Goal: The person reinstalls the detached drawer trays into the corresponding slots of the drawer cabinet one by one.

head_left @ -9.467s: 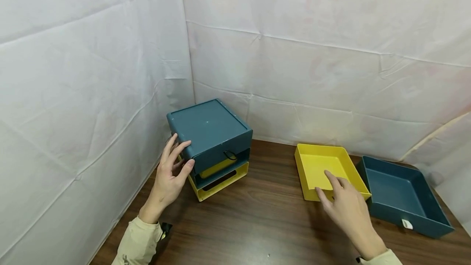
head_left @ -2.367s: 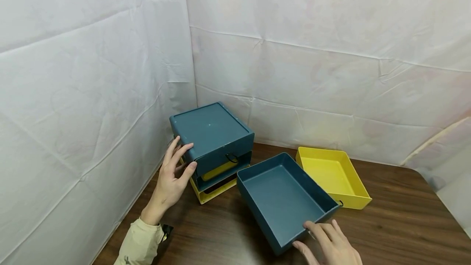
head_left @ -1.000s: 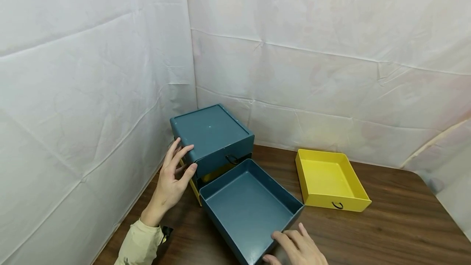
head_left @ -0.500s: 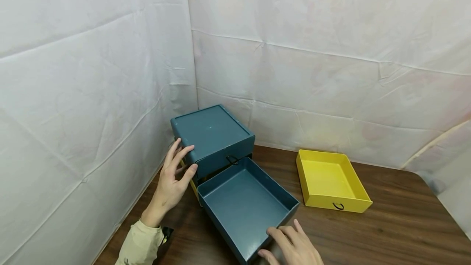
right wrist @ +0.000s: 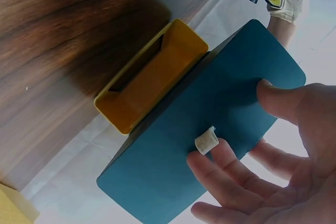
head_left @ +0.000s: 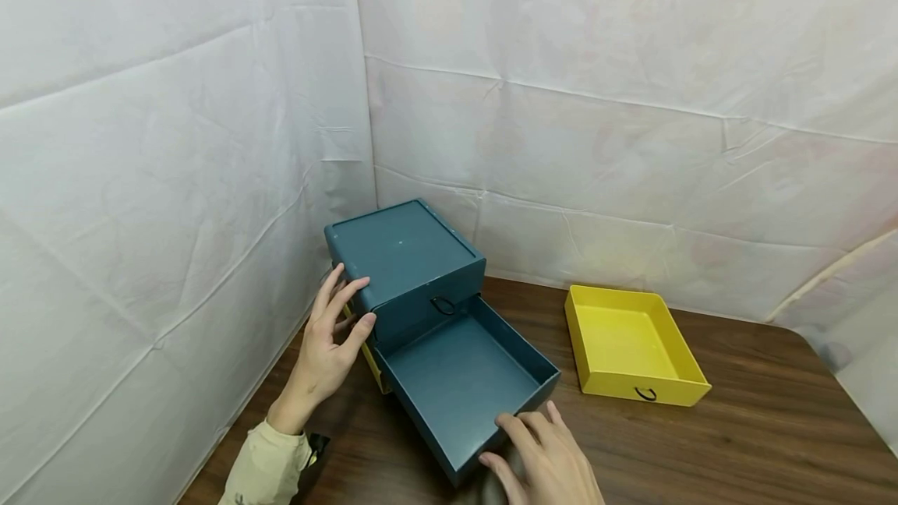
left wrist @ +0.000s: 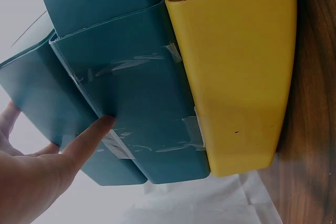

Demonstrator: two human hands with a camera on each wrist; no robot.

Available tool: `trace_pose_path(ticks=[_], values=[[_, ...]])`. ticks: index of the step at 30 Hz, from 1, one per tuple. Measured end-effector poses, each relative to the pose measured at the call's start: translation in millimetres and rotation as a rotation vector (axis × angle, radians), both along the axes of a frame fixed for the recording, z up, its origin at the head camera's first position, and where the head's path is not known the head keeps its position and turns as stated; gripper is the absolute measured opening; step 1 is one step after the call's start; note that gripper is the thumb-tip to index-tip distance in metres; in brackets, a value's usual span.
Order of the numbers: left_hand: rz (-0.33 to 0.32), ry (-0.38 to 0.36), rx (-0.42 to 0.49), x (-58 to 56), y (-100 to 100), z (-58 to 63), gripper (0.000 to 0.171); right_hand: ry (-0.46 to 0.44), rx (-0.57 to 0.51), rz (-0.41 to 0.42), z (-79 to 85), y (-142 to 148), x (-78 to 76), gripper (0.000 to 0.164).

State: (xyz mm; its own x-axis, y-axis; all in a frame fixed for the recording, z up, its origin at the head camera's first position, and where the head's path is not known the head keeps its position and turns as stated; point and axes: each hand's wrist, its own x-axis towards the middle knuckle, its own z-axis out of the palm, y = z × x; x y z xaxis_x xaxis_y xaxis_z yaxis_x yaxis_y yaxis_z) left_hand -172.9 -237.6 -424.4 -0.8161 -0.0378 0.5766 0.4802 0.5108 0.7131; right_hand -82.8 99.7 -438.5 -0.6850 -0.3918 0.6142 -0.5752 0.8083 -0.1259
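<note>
A stacked desktop drawer unit (head_left: 403,244) stands at the left of the table, with teal upper tiers and a yellow bottom tier (left wrist: 241,77). A teal drawer (head_left: 463,380) slants out of the opening below the top tier, its back end inside. My right hand (head_left: 547,462) pinches its front rim, thumb on the front face; in the right wrist view two fingers lie by a white pull tab (right wrist: 206,140). My left hand (head_left: 323,341) rests on the unit's left side and top edge with spread, mostly straight fingers. The bottom tier's opening (right wrist: 152,77) shows no drawer.
A yellow drawer (head_left: 634,345) with a black loop handle sits on the wooden table (head_left: 765,404) at the right. White cloth walls (head_left: 596,100) rise close behind and to the left of the unit.
The teal drawer has gone from the table's right side across to the unit, and in the last second slid deeper into the opening with my right hand. My left hand stays put.
</note>
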Motion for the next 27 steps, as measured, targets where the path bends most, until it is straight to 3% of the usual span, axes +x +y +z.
trace_pose_path(ticks=[9,20,27], values=[[0.0,-0.001,0.0,0.4,-0.5,1.7,0.055,0.007,0.016,0.019,4.2,-11.3,-10.0,0.043],[-0.001,-0.009,0.002,1.6,1.3,2.0,0.054,-0.073,-0.008,-0.011,10.0,-28.2,-18.8,0.041],[0.001,-0.009,0.0,1.2,0.9,2.1,0.054,-0.043,-0.02,0.02,10.8,-37.2,-26.6,0.041]])
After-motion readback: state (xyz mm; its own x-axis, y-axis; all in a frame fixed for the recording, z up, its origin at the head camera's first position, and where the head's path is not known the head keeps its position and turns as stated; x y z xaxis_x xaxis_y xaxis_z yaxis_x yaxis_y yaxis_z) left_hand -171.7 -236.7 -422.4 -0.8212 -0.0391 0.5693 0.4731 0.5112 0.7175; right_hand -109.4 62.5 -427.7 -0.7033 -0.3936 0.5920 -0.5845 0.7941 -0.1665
